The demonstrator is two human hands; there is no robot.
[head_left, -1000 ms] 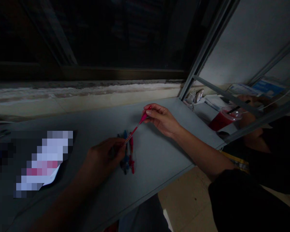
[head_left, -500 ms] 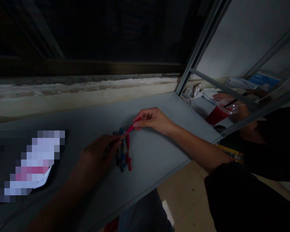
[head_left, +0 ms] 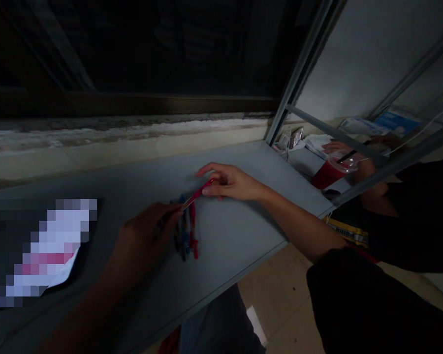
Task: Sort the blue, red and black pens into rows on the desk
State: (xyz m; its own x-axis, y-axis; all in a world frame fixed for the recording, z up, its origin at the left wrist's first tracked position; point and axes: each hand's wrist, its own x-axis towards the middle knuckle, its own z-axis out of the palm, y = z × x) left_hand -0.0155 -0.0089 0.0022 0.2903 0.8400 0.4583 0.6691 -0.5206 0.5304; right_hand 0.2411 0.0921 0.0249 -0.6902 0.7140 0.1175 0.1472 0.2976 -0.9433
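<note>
A red pen (head_left: 197, 193) slants between my two hands above the desk. My left hand (head_left: 143, 236) pinches its lower end between thumb and fingers. At the upper end, my right hand (head_left: 225, 183) grips it with the thumb and bent fingers, while the index finger stretches out past it. Beneath the held pen, several pens lie side by side on the grey desk (head_left: 239, 231). Among them are a red pen (head_left: 193, 228) on the right and a blue pen (head_left: 185, 236) beside it; my left hand partly covers the bunch.
A blurred-out bright screen (head_left: 55, 250) lies at the left. Metal frame bars (head_left: 328, 125) rise at the desk's right end. Beyond them stand a red drink cup (head_left: 330, 169) with a straw and another person's arm (head_left: 371, 179). A dark window (head_left: 170, 49) fills the back.
My right index finger has lifted and straightened away from the pen. Both hands keep hold of the pen, and the whole view has shifted slightly.
</note>
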